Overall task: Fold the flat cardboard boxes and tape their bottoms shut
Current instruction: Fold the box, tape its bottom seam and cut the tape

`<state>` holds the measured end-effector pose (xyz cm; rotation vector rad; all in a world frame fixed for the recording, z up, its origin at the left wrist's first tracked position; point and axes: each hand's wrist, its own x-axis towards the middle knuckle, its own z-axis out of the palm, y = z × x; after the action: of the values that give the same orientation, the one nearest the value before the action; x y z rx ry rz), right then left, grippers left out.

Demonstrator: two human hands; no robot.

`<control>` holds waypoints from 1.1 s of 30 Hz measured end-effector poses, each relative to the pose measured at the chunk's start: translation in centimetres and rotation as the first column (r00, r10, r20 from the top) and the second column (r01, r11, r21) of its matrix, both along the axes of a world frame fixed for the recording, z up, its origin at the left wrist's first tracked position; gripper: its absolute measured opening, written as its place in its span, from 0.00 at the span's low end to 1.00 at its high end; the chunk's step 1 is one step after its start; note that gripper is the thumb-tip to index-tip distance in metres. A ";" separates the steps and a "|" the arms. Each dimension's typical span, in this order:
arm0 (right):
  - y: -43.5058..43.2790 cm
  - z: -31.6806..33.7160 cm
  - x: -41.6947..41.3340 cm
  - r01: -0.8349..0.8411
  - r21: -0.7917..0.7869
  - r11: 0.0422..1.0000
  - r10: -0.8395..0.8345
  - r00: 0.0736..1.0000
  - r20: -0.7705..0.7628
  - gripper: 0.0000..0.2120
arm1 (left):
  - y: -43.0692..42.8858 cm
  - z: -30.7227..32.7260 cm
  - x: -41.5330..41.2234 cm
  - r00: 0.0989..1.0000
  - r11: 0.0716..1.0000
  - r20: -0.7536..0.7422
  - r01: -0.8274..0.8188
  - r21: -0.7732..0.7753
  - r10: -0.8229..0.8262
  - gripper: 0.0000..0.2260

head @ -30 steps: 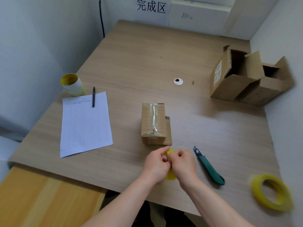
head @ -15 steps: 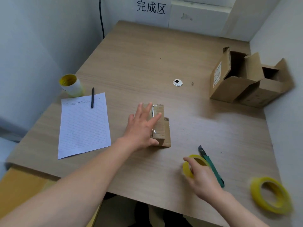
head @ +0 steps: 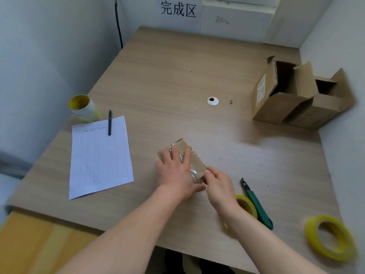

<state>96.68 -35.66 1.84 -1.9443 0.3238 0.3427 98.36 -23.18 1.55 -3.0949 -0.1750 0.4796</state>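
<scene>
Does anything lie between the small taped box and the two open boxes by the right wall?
Nothing visible: only bare table separates the small taped box from the open boxes; the grommet lies off that line.

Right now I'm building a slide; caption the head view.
Left hand flat on a small taped brown cardboard box, right hand touching its near end.

Single head-worn wide-angle view, sitting at the near edge of the table [head: 177, 76], facing forward and tilting steeply down. Forearms are entering from the bottom of the frame. The left hand [head: 175, 173] and right hand [head: 219, 184] are meeting close up on the small box [head: 197, 165], lower centre. The wall sign [head: 178, 9] is showing far off at top centre.
</scene>
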 end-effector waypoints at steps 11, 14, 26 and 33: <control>4.2 -4.1 1.6 0.179 0.146 0.973 -0.152 0.972 -0.181 0.23 | 6.5 -0.4 1.7 0.971 0.826 0.019 -0.191 -0.530 0.236 0.23; 5.4 -3.6 1.8 0.294 0.154 0.943 -0.258 0.941 -0.217 0.27 | 5.9 -1.5 1.5 0.950 0.791 0.041 -0.233 -0.565 0.309 0.20; 3.1 -5.2 1.8 0.044 0.015 0.999 -0.042 0.993 -0.115 0.36 | 6.9 -3.4 1.1 0.884 0.577 -0.039 -0.336 -0.744 0.465 0.20; 3.1 -5.3 2.3 0.092 -0.024 0.995 -0.093 0.994 -0.049 0.09 | 6.3 -3.6 1.6 0.869 0.548 -0.038 -0.344 -0.762 0.493 0.18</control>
<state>99.01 -32.55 -3.43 -1.9366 0.4506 0.3287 99.95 -16.86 -2.01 -3.9242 -1.0080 0.3092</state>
